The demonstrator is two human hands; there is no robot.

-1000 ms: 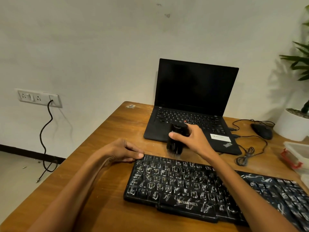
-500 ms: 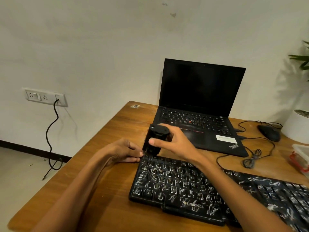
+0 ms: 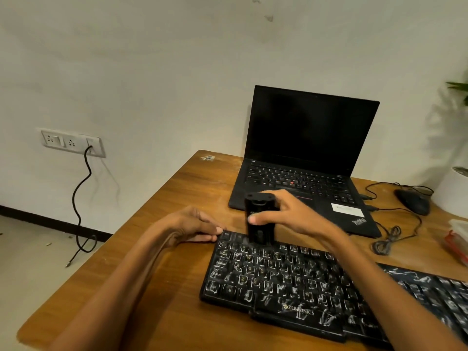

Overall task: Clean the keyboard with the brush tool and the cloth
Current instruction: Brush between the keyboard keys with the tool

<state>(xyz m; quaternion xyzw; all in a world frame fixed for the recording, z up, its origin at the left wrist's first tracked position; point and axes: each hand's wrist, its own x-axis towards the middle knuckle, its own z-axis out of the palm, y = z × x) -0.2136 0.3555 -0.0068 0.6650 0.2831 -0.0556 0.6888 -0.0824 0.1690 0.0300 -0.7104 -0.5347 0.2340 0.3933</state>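
A black keyboard (image 3: 278, 279) smeared with white streaks lies on the wooden desk (image 3: 162, 274) in front of me. My right hand (image 3: 291, 216) grips a black upright brush tool (image 3: 259, 224), thumb on its front, with its lower end on the top key row near the keyboard's far-left corner. My left hand (image 3: 195, 226) rests on the desk with its fingertips touching the keyboard's far-left corner. No cloth is in view.
An open black laptop (image 3: 304, 158) with a dark screen stands behind the keyboard. A black mouse (image 3: 412, 201) and its coiled cable (image 3: 387, 239) lie to the right, beside a white plant pot (image 3: 455, 191) and a red-edged container (image 3: 458, 239). A wall socket (image 3: 73, 143) with a hanging cable is left.
My right hand has carried the brush tool leftward along the top key row toward the keyboard's far-left corner. My left hand has stayed at that corner.
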